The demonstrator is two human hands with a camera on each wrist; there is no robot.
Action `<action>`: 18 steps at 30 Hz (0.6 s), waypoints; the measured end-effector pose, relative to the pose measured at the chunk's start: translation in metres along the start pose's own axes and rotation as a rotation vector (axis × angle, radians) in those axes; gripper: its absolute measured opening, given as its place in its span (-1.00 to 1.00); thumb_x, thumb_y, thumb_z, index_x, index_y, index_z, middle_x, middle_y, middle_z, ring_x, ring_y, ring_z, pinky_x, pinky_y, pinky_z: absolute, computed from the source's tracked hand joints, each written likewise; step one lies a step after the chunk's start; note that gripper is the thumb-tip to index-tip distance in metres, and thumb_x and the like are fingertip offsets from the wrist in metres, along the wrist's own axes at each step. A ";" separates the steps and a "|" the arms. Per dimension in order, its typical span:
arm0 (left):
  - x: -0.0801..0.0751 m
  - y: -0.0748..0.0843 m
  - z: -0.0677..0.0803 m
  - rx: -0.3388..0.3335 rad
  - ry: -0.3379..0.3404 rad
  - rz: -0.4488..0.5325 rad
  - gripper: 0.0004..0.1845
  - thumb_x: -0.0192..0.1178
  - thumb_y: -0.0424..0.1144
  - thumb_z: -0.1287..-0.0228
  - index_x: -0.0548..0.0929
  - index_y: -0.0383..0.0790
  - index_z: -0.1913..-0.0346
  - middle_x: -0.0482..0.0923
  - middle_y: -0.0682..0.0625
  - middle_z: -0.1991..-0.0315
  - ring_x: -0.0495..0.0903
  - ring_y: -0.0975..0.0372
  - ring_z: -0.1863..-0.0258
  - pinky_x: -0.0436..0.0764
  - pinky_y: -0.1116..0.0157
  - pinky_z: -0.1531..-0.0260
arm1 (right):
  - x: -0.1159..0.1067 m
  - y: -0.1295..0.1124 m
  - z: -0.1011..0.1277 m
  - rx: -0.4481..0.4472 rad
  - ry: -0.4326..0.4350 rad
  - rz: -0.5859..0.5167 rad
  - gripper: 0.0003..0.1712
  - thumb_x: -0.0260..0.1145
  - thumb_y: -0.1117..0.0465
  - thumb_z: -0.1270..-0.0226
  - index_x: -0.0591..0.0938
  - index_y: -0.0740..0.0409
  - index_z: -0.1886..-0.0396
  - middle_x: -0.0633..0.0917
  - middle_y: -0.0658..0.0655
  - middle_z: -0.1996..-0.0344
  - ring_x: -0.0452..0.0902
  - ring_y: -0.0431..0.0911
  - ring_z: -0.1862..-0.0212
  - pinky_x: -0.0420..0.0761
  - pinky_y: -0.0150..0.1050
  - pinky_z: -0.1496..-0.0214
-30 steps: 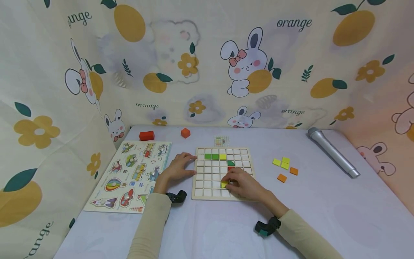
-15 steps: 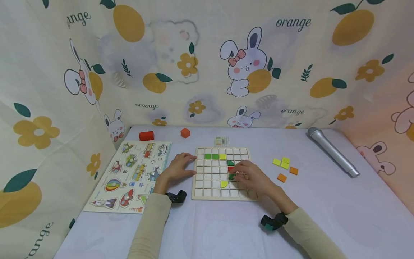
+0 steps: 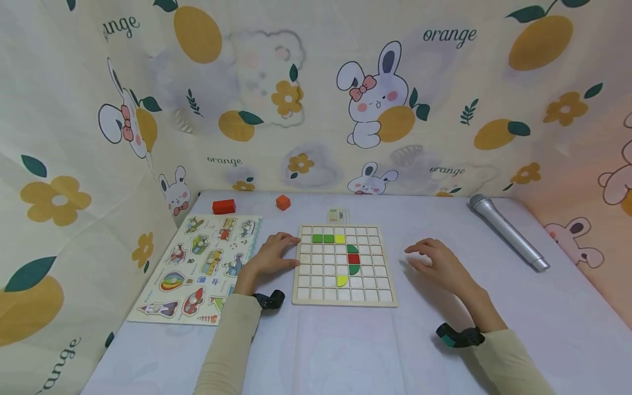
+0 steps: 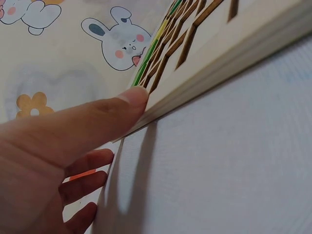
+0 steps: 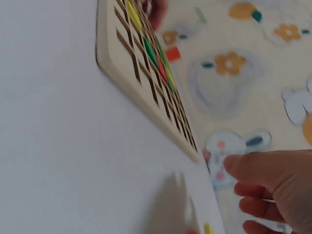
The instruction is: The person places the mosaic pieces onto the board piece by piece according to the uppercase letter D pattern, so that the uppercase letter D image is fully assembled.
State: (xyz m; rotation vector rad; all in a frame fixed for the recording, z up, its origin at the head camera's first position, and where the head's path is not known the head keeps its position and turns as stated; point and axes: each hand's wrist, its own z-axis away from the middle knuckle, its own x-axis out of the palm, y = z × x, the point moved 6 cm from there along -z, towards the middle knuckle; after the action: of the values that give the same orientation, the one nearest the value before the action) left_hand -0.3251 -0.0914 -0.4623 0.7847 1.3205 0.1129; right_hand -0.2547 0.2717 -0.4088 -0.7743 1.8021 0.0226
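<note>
A wooden grid board (image 3: pixel 344 303) lies flat in the middle of the table. Its cells hold green squares (image 3: pixel 323 238), a yellow square (image 3: pixel 340 239), green rounded pieces (image 3: pixel 353 249), a red square (image 3: pixel 353 258) and a yellow rounded piece (image 3: pixel 343 281). My left hand (image 3: pixel 270 255) touches the board's left edge with thumb and fingertips; in the left wrist view the thumb rests against the rim. To the right of the board, my right hand (image 3: pixel 439 266) hovers over the table, fingers loosely bent, holding nothing visible. It hides the loose tiles in the head view; a yellow tile (image 5: pixel 208 229) peeks out below it.
On the left lies a picture puzzle board (image 3: pixel 197 269), partly under the left forearm. Red block (image 3: pixel 224 207) and orange-red block (image 3: pixel 283 202) stand at the back. A small pattern card (image 3: pixel 338 215) lies behind the grid board. A silver microphone (image 3: pixel 508 233) lies at far right.
My right hand has left the yellow rounded piece, which stays in its cell, and moved right, off the board to above the loose tiles. My left hand has stayed at the board's edge.
</note>
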 end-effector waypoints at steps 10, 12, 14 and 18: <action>0.000 -0.001 0.000 0.009 -0.001 0.002 -0.35 0.30 -0.04 -0.12 0.39 -0.04 -0.30 0.27 -0.05 -0.28 0.17 0.08 -0.30 0.20 0.06 -0.30 | -0.008 0.033 0.024 0.241 -0.217 0.076 -0.66 0.43 0.17 -0.06 0.66 0.20 0.15 0.59 0.17 0.28 0.50 0.05 0.21 0.55 -0.02 0.23; 0.000 -0.001 0.000 0.009 -0.002 0.004 -0.35 0.30 -0.05 -0.12 0.39 -0.04 -0.30 0.27 -0.05 -0.28 0.17 0.08 -0.30 0.20 0.06 -0.30 | -0.007 0.035 0.026 0.249 -0.226 0.081 -0.68 0.45 0.19 -0.03 0.67 0.17 0.18 0.57 0.12 0.33 0.48 0.00 0.26 0.54 -0.07 0.26; 0.000 -0.001 0.000 0.009 -0.002 0.003 -0.34 0.30 -0.04 -0.12 0.38 -0.04 -0.30 0.26 -0.05 -0.28 0.17 0.08 -0.30 0.20 0.06 -0.31 | -0.004 0.038 0.027 0.254 -0.236 0.077 -0.72 0.45 0.22 -0.02 0.68 0.16 0.21 0.56 0.08 0.36 0.46 -0.04 0.30 0.53 -0.12 0.28; 0.001 -0.001 -0.001 0.008 0.001 0.005 -0.35 0.30 -0.05 -0.12 0.38 -0.04 -0.30 0.26 -0.04 -0.29 0.17 0.08 -0.30 0.20 0.05 -0.30 | 0.001 0.040 0.028 0.244 -0.236 0.079 -0.76 0.43 0.27 -0.04 0.68 0.15 0.23 0.55 0.05 0.40 0.43 -0.10 0.35 0.49 -0.20 0.32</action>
State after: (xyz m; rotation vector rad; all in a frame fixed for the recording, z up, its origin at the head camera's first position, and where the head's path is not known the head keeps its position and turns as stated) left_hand -0.3258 -0.0912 -0.4632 0.7944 1.3209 0.1118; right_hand -0.2519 0.3132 -0.4345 -0.5041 1.5744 -0.0517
